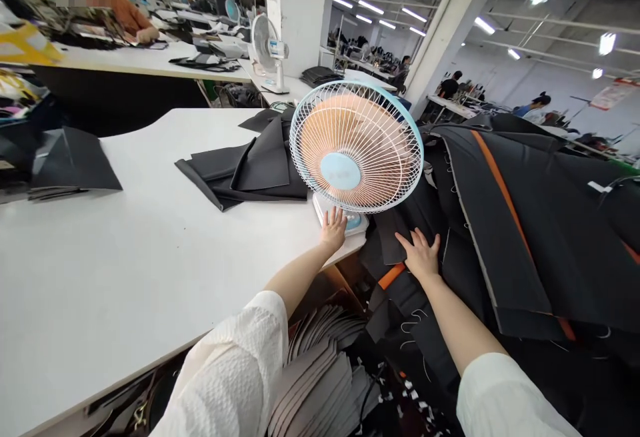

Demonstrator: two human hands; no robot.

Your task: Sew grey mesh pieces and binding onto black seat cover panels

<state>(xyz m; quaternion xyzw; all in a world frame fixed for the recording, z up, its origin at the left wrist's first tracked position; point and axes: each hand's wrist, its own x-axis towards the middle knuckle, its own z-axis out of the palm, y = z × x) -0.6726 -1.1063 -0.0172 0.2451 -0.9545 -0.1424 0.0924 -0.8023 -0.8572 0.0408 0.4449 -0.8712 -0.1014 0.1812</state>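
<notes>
A table fan [340, 170] with a pale blue rim and a white wire guard stands at the corner of the white table [130, 263]. At its base, my left hand [333, 229] reaches out with fingers spread; whether it touches the base I cannot tell. My right hand [421, 254] is open on a heap of dark fabric pieces [400, 223], fingers apart and palm down. Beside that hand, an orange strip [391, 276] shows among the dark cloth. Behind the fan's left side lie folded black fabric pieces [250, 163].
Large dark panels with an orange stripe [505, 197] are piled high on the right. Stacked grey sheets [320, 383] sit below the table edge. Another fan [270, 50] stands near a white pillar [300, 17]. A person in orange [127, 17] works at the far-left table.
</notes>
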